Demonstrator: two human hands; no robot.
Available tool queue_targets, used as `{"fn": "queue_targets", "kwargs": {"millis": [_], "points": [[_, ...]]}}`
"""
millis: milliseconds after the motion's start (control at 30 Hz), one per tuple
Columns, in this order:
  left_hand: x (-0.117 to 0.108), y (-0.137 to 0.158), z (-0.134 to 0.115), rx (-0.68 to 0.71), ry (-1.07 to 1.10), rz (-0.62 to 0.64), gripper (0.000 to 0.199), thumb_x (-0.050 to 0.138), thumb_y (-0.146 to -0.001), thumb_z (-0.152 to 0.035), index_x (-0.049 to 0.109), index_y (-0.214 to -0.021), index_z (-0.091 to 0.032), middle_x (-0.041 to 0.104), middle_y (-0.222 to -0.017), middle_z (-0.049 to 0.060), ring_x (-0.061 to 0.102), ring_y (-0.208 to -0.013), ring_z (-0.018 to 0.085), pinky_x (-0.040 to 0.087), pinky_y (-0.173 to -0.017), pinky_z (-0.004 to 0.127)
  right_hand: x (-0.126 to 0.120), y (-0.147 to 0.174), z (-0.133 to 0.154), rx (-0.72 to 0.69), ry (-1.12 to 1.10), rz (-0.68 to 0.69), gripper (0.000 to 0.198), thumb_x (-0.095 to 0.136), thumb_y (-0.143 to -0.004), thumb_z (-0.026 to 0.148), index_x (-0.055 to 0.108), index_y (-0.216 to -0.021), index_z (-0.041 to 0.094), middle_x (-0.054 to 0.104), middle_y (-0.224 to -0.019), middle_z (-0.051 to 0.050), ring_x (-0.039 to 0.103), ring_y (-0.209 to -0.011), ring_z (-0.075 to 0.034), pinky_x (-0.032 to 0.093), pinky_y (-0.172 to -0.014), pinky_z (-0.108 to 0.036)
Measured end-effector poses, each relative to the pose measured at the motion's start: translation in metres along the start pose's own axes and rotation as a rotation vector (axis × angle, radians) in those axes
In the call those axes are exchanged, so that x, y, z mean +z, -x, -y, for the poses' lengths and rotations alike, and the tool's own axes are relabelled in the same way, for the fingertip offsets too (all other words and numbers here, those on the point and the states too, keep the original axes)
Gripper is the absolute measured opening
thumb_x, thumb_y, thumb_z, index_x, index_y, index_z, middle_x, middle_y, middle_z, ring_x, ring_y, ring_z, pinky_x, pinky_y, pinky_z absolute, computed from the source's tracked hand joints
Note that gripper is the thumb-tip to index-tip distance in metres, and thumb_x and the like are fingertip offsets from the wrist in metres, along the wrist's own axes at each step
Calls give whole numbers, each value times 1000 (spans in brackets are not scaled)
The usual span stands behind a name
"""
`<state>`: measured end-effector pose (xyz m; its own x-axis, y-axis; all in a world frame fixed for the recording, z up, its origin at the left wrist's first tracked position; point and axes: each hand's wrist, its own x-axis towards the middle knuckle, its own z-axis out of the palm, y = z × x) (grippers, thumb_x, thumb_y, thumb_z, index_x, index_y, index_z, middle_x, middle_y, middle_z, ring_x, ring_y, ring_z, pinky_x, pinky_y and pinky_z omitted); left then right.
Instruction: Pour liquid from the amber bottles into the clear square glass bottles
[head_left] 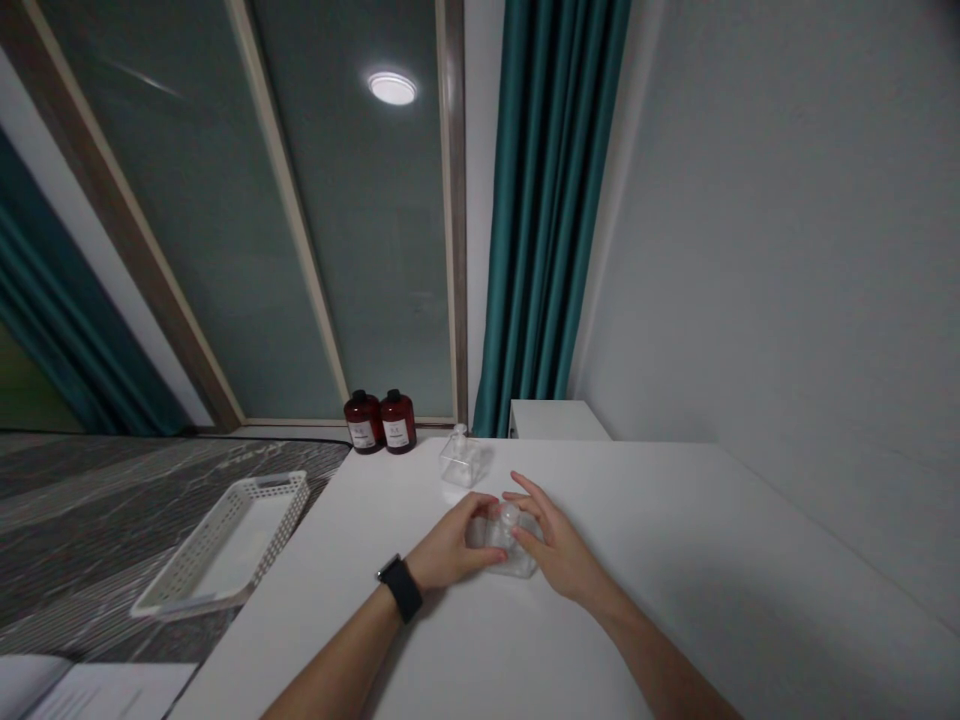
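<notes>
A clear square bottle [516, 568] with a clear rounded top [509, 514] stands upright on the white table, between my two hands. My left hand [454, 545], with a black watch on its wrist, curls its thumb and fingers around the bottle's left side. From the right, my right hand [556, 548] has its thumb and a bent finger at the rounded top, while another finger stretches up and away. Just beyond my hands stands a second clear square bottle [461, 464] with a similar top.
Two dark red bottles [397, 424] with black caps and white labels stand at the table's far left corner. Left of the white table [660, 580], lower down, lie a white perforated basket [225, 540] and an open book [112, 690]. A wall [810, 260] rises at the right.
</notes>
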<state>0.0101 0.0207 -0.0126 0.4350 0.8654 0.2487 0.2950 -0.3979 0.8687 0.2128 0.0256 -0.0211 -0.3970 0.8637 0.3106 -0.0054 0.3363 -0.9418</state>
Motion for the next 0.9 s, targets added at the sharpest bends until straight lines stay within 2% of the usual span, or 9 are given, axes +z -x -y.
{"fn": "queue_targets", "kwargs": {"millis": [200, 300, 367, 467, 667, 900], "points": [[2, 0, -4, 0, -32, -59, 52, 77, -74, -26, 54, -119, -16, 61, -115, 11, 56, -108, 27, 43, -98, 41, 5, -1, -9, 1, 70, -104, 62, 64, -88, 36, 39, -145, 27, 64, -122, -11, 54, -126, -25, 29, -114, -50], [-3, -1, -4, 0, 5, 16, 53, 78, -75, -29, 54, -121, -16, 62, -119, 11, 56, -111, 27, 43, -101, 41, 2, 0, -5, 1, 28, -40, 65, 64, -88, 39, 37, -146, 27, 67, -121, -11, 49, -133, -25, 27, -116, -50], [-6, -1, -2, 5, 16, 59, 55, 79, -75, -31, 55, -122, -17, 62, -122, 12, 55, -113, 28, 42, -102, 42, -1, 0, -1, 12, -7, 18, 66, 64, -89, 41, 35, -148, 28, 65, -127, -12, 46, -136, -25, 27, -116, -50], [-7, -1, 0, 13, 12, 67, 56, 79, -75, -33, 54, -123, -16, 61, -123, 12, 55, -113, 28, 41, -103, 42, -2, 1, 2, 35, -24, 36, 68, 64, -89, 46, 35, -148, 28, 62, -132, -14, 46, -137, -25, 28, -115, -51], [-3, 2, -2, 34, 7, 35, 54, 76, -77, -34, 53, -123, -16, 61, -121, 11, 55, -111, 27, 43, -101, 42, 6, 1, -4, -3, 22, -56, 64, 63, -88, 42, 40, -145, 27, 66, -125, -13, 49, -134, -25, 29, -115, -51], [1, 3, -5, 2, -2, -9, 54, 75, -78, -29, 52, -125, -17, 60, -123, 12, 55, -114, 28, 42, -103, 44, 12, 1, -5, 16, 80, -144, 54, 61, -86, 29, 47, -138, 24, 64, -129, -14, 54, -127, -26, 35, -111, -50]]}}
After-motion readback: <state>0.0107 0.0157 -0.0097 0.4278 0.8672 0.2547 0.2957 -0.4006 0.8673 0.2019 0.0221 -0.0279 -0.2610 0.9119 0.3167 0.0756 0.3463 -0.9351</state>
